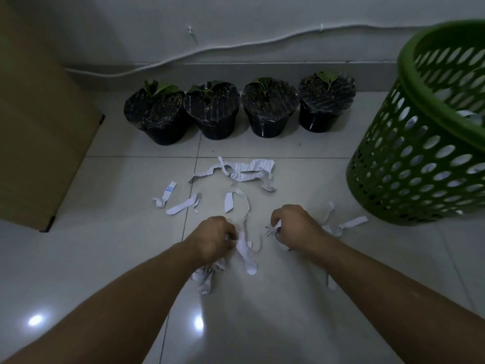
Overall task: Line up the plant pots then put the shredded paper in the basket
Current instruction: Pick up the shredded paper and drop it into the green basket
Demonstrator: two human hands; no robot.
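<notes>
1. Pots [240, 109]: four black ones stand in a row along the wall, side by side, each with a small green seedling. Judged lined up; the paper step is in hand.
2. Paper [236, 170]: white strips lie scattered on the floor [105, 258] between the pots and the person. The largest tangle lies ahead of both hands, toward the pots, with its long axis running left to right.
3. Left hand [214, 239]: fingers curled, gripping a bunch of strips; loose ends hang below the wrist and to its right.
4. Right hand [292, 227]: fingers curled, pinching a few strips at the thumb side. More strips lie on the floor just right of this hand.
5. Basket [420, 158]: green, perforated, standing to the right of the paper and ahead of the right hand. White scraps show through its holes, so some paper is judged to be inside already.
6. Key relation: the basket lies right and forward of both hands; the right hand is nearer to it. The left hand's load has to cross over the remaining strips to reach the rim.
7. Writing: one short strip [169, 191] at far left carries blue print, too small to read. The big tangle shows ruled or printed lines, not legible. No brands visible on the pots or basket.
8. Risk, as judged: dangling ends may drop on the way to the basket.
</notes>
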